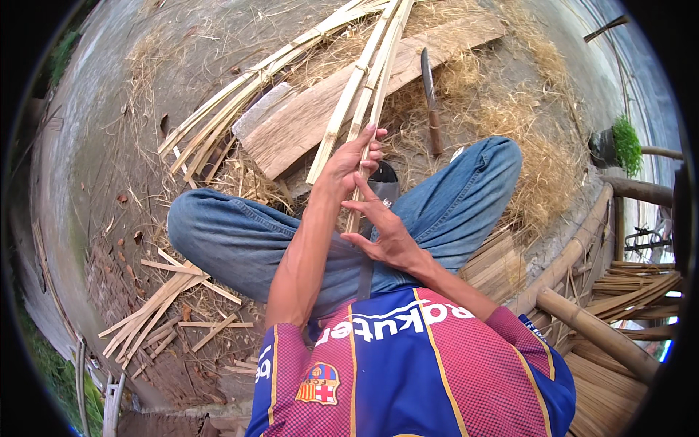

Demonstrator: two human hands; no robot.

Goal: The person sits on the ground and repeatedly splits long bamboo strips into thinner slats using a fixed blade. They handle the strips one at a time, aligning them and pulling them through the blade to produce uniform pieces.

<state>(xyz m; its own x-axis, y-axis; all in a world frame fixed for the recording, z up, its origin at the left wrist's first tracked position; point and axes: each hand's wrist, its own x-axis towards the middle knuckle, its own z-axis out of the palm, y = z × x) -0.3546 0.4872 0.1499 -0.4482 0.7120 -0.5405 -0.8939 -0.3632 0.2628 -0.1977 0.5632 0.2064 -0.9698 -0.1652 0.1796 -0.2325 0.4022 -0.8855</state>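
Note:
Several long, pale bamboo strips (371, 80) run from my lap up past the top of the head view. My left hand (351, 162) is closed around them near their lower part, thumb pointing away from me. Just below it, my right hand (389, 234) has its thumb and fingers spread apart beside the strips' lower end, the fingertips touching or very close to it. One more strip (336, 120) slants down to the left of my left hand. Beyond my hands a wide wooden board (306, 135) lies on the ground. Right of the strips rests a knife (431, 102) with a brown handle.
A bundle of long strips (233, 109) lies at the far left, near a grey block (263, 109). Short offcuts (164, 309) are scattered left of my knee. Curly shavings (535, 149) cover the ground at right. A bamboo rail (601, 331) stands at lower right.

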